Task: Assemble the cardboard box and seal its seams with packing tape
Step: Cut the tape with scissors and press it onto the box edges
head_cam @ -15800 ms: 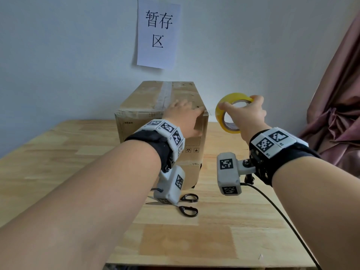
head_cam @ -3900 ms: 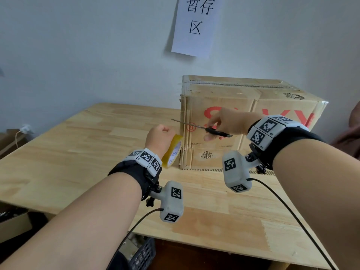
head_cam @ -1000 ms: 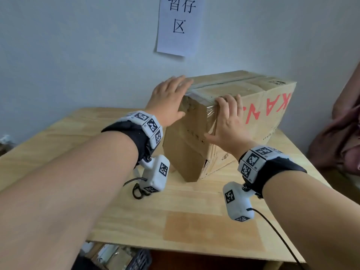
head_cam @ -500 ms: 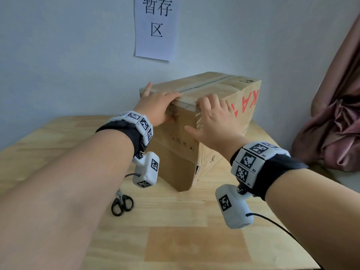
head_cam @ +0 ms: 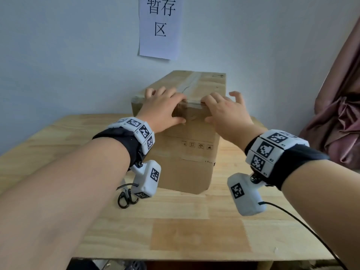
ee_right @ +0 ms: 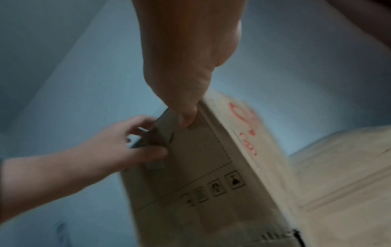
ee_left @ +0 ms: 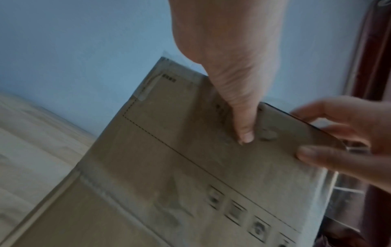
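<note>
The brown cardboard box (head_cam: 187, 152) stands closed on the wooden table (head_cam: 194, 240) with its short end toward me. A strip of clear tape (head_cam: 190, 84) runs along the top seam and folds down over the near edge. My left hand (head_cam: 171, 106) and right hand (head_cam: 216, 108) lie side by side on that edge, fingers on top and thumbs on the end face. In the left wrist view my thumb (ee_left: 243, 125) presses flat on the cardboard (ee_left: 169, 167). The right wrist view shows the right thumb (ee_right: 186, 108) pressing the same face (ee_right: 211, 167). No tape roll is in view.
Black-handled scissors (head_cam: 125, 197) lie on the table left of the box, partly behind my left wrist camera. A paper sign (head_cam: 160, 26) hangs on the wall behind. A pink curtain (head_cam: 339, 114) hangs at the right, and a cable (head_cam: 303, 225) trails from my right wrist.
The box has turned so its short end faces me squarely. Both hands have come together at the middle of the near top edge, over the folded tape.
</note>
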`<state>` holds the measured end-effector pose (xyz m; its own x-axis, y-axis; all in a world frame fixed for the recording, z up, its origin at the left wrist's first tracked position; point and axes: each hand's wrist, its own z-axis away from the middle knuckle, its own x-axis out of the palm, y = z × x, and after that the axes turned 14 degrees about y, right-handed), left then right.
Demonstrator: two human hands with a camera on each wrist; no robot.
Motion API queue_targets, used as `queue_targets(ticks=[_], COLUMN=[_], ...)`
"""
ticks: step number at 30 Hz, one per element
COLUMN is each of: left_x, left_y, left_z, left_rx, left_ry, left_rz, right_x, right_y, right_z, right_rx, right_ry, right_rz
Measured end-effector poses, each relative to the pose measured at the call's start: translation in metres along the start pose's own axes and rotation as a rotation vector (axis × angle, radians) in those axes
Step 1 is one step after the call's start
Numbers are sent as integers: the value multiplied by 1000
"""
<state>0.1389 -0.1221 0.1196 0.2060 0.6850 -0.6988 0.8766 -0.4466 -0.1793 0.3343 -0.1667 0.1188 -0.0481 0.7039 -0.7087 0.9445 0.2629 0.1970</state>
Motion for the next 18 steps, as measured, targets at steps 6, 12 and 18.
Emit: queue_targets(ticks=[6, 12, 18], left_x=[-25, -27, -22], left_y=[-25, -34, -38], left_z=[22, 42, 46], left_rx=[-92, -229, -352], left_ry=[28, 85, 146], left_rz=[5, 295, 513], right_x=[3, -7, 2], right_y=[29, -3, -57], right_z=[10, -4, -28], right_rx=[130, 63, -156], right_ry=[-4, 20, 127], right_rz=[86, 7, -182])
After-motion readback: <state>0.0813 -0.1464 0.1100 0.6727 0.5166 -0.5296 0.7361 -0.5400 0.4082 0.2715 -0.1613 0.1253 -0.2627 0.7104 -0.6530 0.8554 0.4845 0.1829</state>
